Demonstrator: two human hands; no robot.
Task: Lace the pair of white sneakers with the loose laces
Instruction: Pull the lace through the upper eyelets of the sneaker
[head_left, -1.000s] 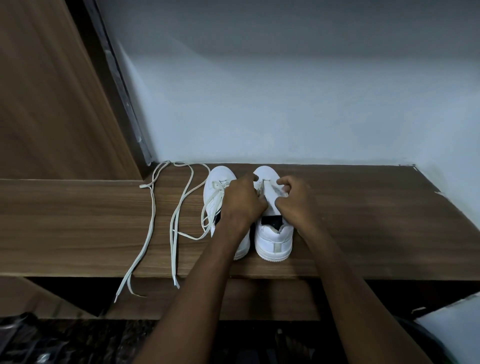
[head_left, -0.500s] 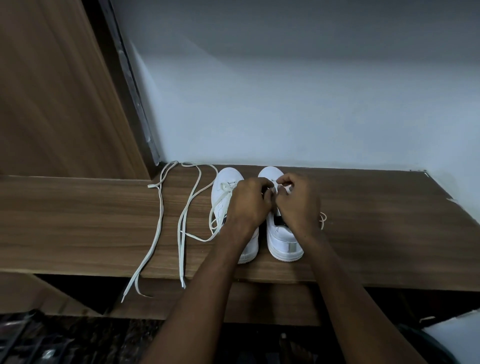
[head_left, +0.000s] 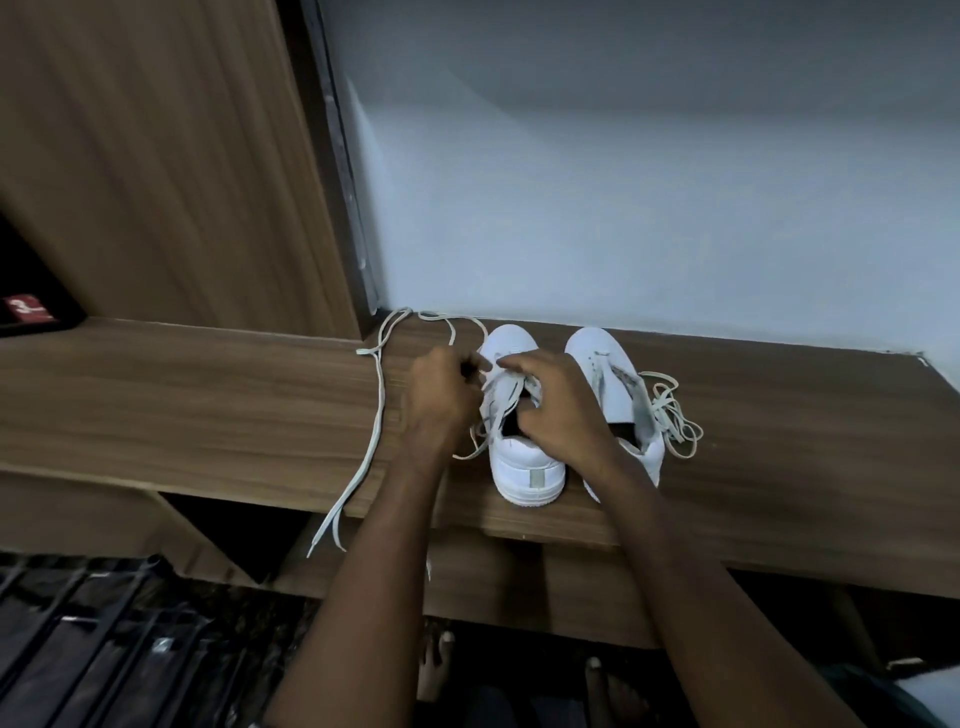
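Two white sneakers (head_left: 530, 462) stood side by side on the counter (head_left: 208, 415), toes to the wall. Both hands worked over the left one: the left hand (head_left: 441, 400) pinched its lace (head_left: 374, 415), the right hand (head_left: 561, 410) gripped the tongue area with curled fingers.

Two white low-top sneakers stand side by side, toes to the wall, on a brown wood-grain shelf (head_left: 208, 415). Both hands work over the left white sneaker (head_left: 524, 462): the left hand (head_left: 441, 400) pinches its flat white lace (head_left: 371, 447), which trails off the shelf edge; the right hand (head_left: 561, 410) curls over the tongue. The right white sneaker (head_left: 605, 364) has a lace bunched beside it.
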